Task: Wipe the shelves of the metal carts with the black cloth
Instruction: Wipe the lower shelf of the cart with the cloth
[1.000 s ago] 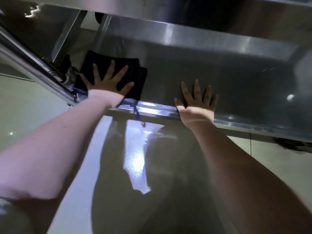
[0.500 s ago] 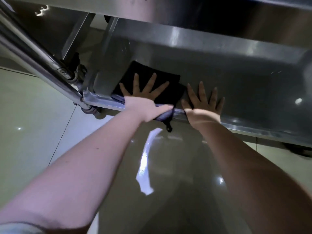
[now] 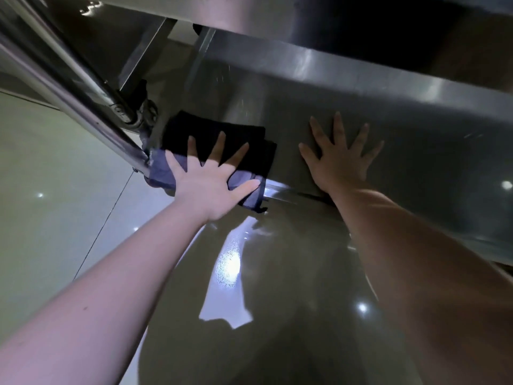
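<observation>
The folded black cloth (image 3: 213,129) lies on the lowest shelf (image 3: 416,168) of the metal cart, at its near-left corner, and part of it hangs over the front rim. My left hand (image 3: 211,176) presses flat on the cloth with fingers spread. My right hand (image 3: 341,159) rests flat on the bare shelf to the right of the cloth, fingers spread, holding nothing. A gap of bare metal separates it from the cloth.
A shiny cart post (image 3: 83,107) slants down to the shelf's left corner, next to the cloth. An upper shelf (image 3: 361,20) overhangs the lower one. A glossy tiled floor (image 3: 55,204) lies below and to the left.
My left hand has slid the cloth left along the shelf toward the corner post, opening a gap from my right hand. My right hand stays planted on the shelf.
</observation>
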Demonstrator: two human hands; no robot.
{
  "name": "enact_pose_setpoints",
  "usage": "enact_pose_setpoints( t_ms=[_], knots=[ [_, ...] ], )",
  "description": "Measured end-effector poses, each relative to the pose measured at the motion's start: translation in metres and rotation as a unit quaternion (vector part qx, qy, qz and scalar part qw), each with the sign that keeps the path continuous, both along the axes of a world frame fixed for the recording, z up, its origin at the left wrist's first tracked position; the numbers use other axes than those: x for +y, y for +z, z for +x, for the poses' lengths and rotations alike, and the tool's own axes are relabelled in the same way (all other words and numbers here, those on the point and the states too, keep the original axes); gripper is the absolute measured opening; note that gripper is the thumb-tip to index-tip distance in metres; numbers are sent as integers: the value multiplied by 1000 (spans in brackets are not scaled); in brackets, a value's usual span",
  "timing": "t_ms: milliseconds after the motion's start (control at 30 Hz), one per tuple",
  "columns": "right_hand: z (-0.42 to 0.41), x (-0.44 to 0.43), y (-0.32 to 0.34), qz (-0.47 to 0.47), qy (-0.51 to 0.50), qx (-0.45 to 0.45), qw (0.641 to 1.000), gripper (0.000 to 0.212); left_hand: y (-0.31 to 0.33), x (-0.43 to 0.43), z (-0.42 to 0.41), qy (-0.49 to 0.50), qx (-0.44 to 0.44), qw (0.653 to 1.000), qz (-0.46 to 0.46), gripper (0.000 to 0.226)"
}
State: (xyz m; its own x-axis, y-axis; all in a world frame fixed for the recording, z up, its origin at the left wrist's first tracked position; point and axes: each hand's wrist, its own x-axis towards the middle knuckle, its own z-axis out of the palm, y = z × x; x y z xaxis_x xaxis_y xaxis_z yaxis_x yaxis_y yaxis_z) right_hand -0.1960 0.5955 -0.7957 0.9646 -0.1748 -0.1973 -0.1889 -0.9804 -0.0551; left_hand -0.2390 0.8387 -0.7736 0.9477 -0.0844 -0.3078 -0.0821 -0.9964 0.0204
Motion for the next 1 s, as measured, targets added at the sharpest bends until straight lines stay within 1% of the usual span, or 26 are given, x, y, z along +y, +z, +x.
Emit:
enact_pose_setpoints(
  t_ms=[100,200,300,433,500,600,667,767,833,900,1000],
  knots=[
    [-3,-1,-6,-8,2,-10,1000,63,-3,0,20,7,-6,1000,-7,73],
    [-2,-1,-9,-14,9,-19,1000,63,-13,-3,64,6,-39,999,-3,74],
    [-2,0,-13,-23,6,-29,999,63,-19,-11,118,-2,-64,998,-26,77],
    [-2,3,-15,-14,4,-38,999,61,-12,-32,173,-3,-41,999,-27,80],
    [1,5,-16,-18,0,-35,999,60,-12,-55,177,-25,-38,999,-17,80],
    [3,4,-15,-23,-2,-17,1000,60,-12,-92,159,-106,-39,994,-16,75],
    [3,1,-14,-20,-1,-17,1000,62,-14,-99,151,-124,-41,991,-19,73],
    [1,-1,-15,-21,2,-29,999,63,-17,-75,149,-99,-60,993,-26,78],
    [1,0,-15,-14,-1,-38,999,63,-16,-40,154,-52,-69,996,-28,81],
    [2,0,-15,-6,-1,-45,999,63,-13,0,160,-12,-58,998,-22,83],
    [2,0,-14,-8,-1,-47,999,63,-13,25,153,-4,-56,998,0,82]
  ],
)
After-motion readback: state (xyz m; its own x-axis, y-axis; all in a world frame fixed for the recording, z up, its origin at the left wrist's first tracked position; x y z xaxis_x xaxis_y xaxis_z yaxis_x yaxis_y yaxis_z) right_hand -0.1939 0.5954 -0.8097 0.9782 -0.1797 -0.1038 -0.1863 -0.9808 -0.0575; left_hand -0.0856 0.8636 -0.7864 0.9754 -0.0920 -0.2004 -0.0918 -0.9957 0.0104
